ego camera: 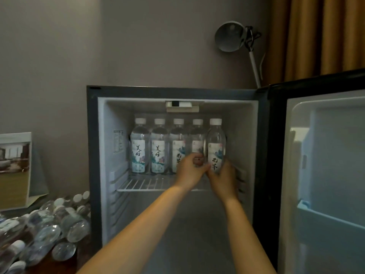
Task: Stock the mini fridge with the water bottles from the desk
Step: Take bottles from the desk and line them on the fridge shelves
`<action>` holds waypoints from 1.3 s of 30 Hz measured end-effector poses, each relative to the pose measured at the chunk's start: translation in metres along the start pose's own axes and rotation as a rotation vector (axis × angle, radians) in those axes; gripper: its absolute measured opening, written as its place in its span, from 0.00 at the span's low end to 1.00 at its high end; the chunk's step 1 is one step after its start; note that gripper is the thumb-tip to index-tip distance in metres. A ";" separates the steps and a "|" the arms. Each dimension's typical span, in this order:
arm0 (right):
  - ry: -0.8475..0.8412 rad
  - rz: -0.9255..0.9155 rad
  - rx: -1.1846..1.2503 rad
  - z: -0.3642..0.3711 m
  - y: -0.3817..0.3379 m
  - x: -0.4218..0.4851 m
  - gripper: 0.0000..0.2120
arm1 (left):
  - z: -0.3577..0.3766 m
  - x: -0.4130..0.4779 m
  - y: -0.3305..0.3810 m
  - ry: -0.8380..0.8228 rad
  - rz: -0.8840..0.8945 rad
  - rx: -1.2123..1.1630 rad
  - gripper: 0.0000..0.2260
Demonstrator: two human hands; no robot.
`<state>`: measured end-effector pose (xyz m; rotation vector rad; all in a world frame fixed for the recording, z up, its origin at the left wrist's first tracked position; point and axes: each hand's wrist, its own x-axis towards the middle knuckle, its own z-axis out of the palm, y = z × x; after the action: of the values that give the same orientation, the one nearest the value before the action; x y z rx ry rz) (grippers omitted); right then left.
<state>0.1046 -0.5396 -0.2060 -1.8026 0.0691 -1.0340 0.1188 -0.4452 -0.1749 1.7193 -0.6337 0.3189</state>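
Observation:
The mini fridge (92, 155) stands open, with a white wire shelf (142, 184) in its upper half. Several clear water bottles with white caps stand in a row at the back of the shelf, the leftmost bottle (139, 147) nearest the left wall. My right hand (224, 177) grips the lower part of the rightmost bottle (215, 143), which stands slightly forward of the row. My left hand (192, 168) has its fingers curled round the bottle beside it (197, 139), low on the label. A heap of more bottles (49, 224) lies on the desk at the lower left.
The fridge door (320, 175) swings open to the right, with a door shelf at its lower part. Below the wire shelf the fridge's lower compartment holds nothing I can see. A framed picture (14, 169) leans on the wall at left. A grey lamp (231, 36) rises behind the fridge.

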 end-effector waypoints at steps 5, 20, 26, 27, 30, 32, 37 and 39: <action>0.069 0.018 -0.178 0.005 0.001 0.002 0.32 | 0.007 0.008 -0.011 0.013 -0.011 0.030 0.17; 0.138 -0.012 -0.377 0.004 0.003 0.006 0.29 | 0.010 0.016 -0.014 -0.266 -0.115 0.064 0.22; 0.162 0.029 -0.468 0.004 0.005 0.012 0.28 | 0.002 0.011 -0.006 -0.231 -0.176 -0.052 0.16; 0.182 0.064 -0.501 0.006 0.004 0.012 0.28 | -0.002 0.008 -0.004 -0.224 -0.179 -0.069 0.15; 0.246 0.103 -0.504 0.011 0.001 0.006 0.27 | -0.022 -0.002 -0.001 -0.192 -0.159 -0.068 0.13; 0.307 0.012 -0.459 0.017 -0.004 -0.010 0.27 | -0.040 -0.010 -0.001 -0.147 -0.157 -0.057 0.13; 0.274 -0.322 -0.204 0.052 -0.022 -0.065 0.17 | -0.094 -0.051 -0.010 -0.006 -0.209 -0.081 0.14; 0.180 -0.379 -0.119 0.072 -0.027 -0.087 0.15 | -0.123 -0.077 -0.021 0.026 -0.220 -0.052 0.16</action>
<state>0.0871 -0.4321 -0.2469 -1.8677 -0.1077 -1.4869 0.0837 -0.3060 -0.2025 1.7139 -0.4254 0.1675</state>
